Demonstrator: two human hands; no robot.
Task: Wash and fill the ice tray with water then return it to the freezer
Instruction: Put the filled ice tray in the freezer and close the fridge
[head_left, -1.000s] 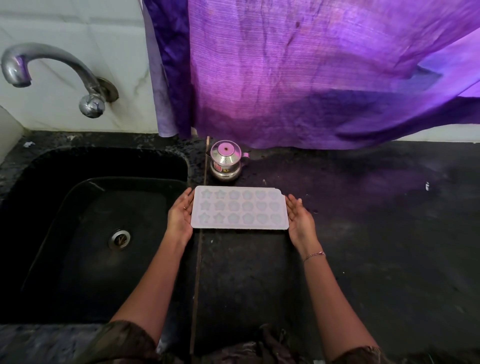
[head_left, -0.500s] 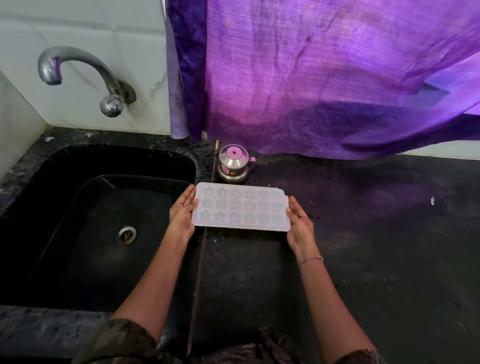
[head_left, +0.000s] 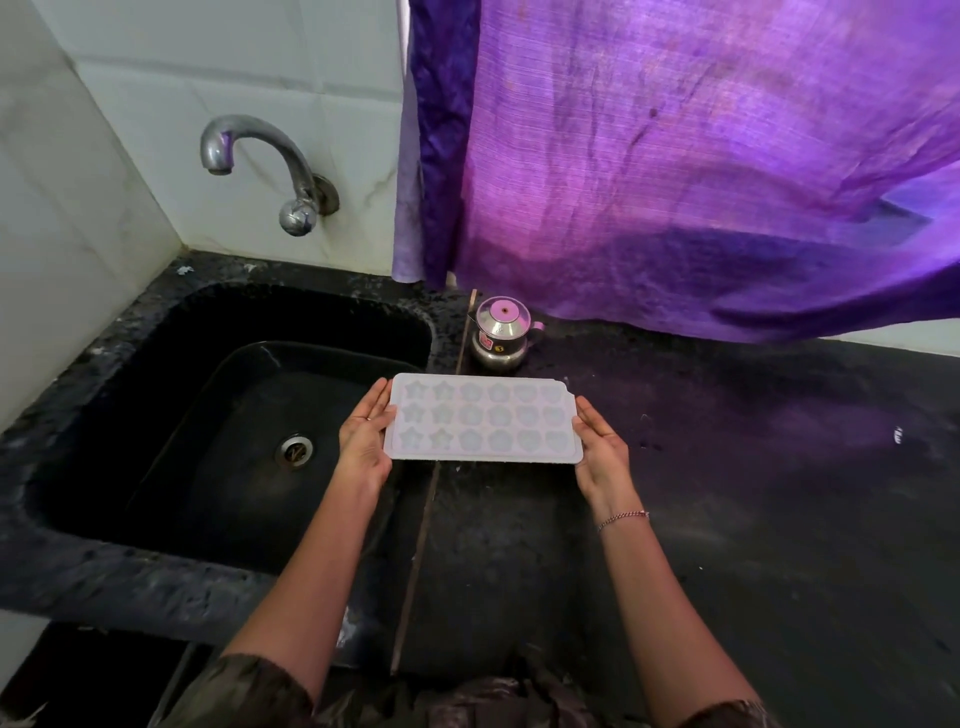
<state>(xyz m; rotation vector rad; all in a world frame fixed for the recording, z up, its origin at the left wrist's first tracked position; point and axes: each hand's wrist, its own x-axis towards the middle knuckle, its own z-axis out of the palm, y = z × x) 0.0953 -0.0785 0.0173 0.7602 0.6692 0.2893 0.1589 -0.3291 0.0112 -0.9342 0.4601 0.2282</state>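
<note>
A pale, flat ice tray (head_left: 483, 418) with star, flower and heart shaped cells is held level above the black counter, just right of the sink (head_left: 156, 332). My left hand (head_left: 363, 441) grips its left short edge and my right hand (head_left: 600, 449) grips its right short edge. The tray's left end hangs over the sink's right rim. A curved metal tap (head_left: 260, 156) juts from the tiled wall behind the sink, with no water running. The sink basin is dark, with a round metal drain (head_left: 296, 451) at its bottom.
A small steel pot (head_left: 501, 332) with a pink lid stands on the black counter (head_left: 753, 493) just behind the tray. A purple curtain (head_left: 675, 156) hangs over the counter's back. White tiled walls close off the left and the back of the sink.
Both hands have lifted the tray off the counter and carried it slightly left toward the sink. My view has shifted left, bringing more of the sink and tap into frame.
</note>
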